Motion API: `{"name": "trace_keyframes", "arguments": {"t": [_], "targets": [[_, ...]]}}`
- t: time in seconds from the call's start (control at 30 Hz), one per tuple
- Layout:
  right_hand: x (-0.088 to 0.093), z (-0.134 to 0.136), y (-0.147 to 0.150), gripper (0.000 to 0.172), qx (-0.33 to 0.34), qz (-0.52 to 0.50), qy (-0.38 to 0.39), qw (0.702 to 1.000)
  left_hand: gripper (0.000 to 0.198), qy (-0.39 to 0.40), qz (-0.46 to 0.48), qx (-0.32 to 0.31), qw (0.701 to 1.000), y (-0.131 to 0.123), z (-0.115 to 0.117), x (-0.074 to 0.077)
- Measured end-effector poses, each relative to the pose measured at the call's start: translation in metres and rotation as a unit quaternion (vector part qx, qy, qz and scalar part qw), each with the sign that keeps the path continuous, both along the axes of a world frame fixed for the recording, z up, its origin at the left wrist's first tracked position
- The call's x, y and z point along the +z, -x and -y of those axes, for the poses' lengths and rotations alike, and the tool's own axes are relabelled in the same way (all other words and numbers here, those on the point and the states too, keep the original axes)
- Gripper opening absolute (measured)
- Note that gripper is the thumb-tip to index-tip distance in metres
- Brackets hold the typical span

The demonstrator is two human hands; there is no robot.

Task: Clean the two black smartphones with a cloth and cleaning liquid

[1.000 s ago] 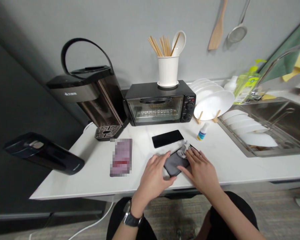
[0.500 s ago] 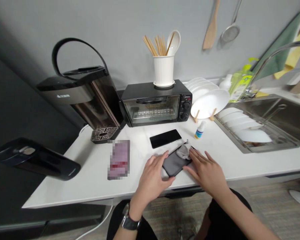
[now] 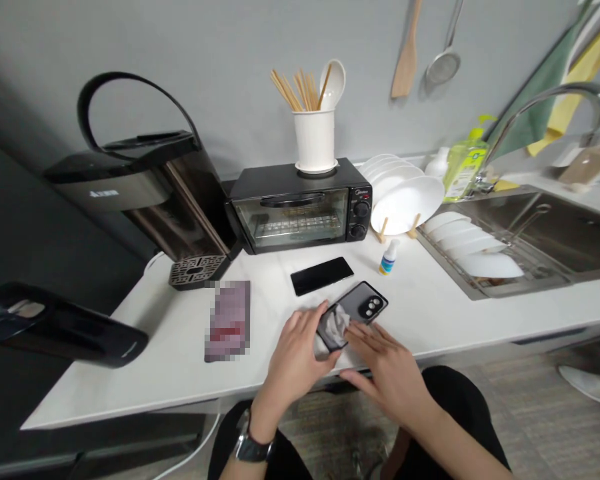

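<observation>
A dark phone (image 3: pixel 361 308) lies back-up on the white counter (image 3: pixel 430 313), its camera ring showing at the far end. My left hand (image 3: pixel 300 350) grips its near end between thumb and fingers. My right hand (image 3: pixel 380 360) presses a small grey cloth (image 3: pixel 338 324) flat onto the phone's back with its fingertips. A second black phone (image 3: pixel 322 275) lies screen-up just beyond. A small white dropper bottle (image 3: pixel 389 257) stands to the right of it.
A blurred purple packet (image 3: pixel 227 320) lies left of my hands. A toaster oven (image 3: pixel 300 207) with a utensil holder (image 3: pixel 314 137), a water dispenser (image 3: pixel 145 180), stacked plates (image 3: pixel 405 197), a sink rack (image 3: pixel 475 257) and soap bottle (image 3: pixel 459 167) line the back. A black object (image 3: pixel 55 327) juts in at left.
The cloth has slid from the phone's far end toward its near end under my right hand, uncovering the camera ring. The view has shifted to the right.
</observation>
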State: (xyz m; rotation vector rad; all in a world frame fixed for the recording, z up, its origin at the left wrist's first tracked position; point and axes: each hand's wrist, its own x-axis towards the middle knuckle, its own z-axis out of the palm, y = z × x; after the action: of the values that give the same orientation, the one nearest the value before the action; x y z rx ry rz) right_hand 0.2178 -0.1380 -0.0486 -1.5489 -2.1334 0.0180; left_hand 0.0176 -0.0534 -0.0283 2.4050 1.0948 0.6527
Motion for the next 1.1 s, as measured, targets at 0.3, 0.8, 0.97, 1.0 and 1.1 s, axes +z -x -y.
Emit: {"name": "trace_keyframes", "arguments": {"t": [0.3,0.8,0.97,1.0,1.1], "targets": [[0.001,-0.045,0.020,0.078,-0.045,0.043,-0.056,0.997,0.091,-0.001,0.015,-0.004,1.000,0.004,-0.002,-0.001],[-0.001,-0.039,-0.015,0.082,-0.104,0.068,-0.052,0.991,0.086,0.005,0.011,-0.013,1.000,0.000,-0.004,0.004],[0.002,-0.021,0.045,0.090,0.019,0.004,-0.026,0.999,0.090,0.019,0.014,-0.001,1.000,0.006,-0.003,0.001],[0.003,-0.014,0.046,0.090,0.036,-0.002,-0.018,0.999,0.090,0.013,0.013,0.004,1.000,0.007,-0.002,0.000],[0.004,-0.003,0.019,0.076,0.040,0.010,0.000,0.999,0.088,-0.001,0.012,0.004,1.000,0.007,0.000,0.000]]}}
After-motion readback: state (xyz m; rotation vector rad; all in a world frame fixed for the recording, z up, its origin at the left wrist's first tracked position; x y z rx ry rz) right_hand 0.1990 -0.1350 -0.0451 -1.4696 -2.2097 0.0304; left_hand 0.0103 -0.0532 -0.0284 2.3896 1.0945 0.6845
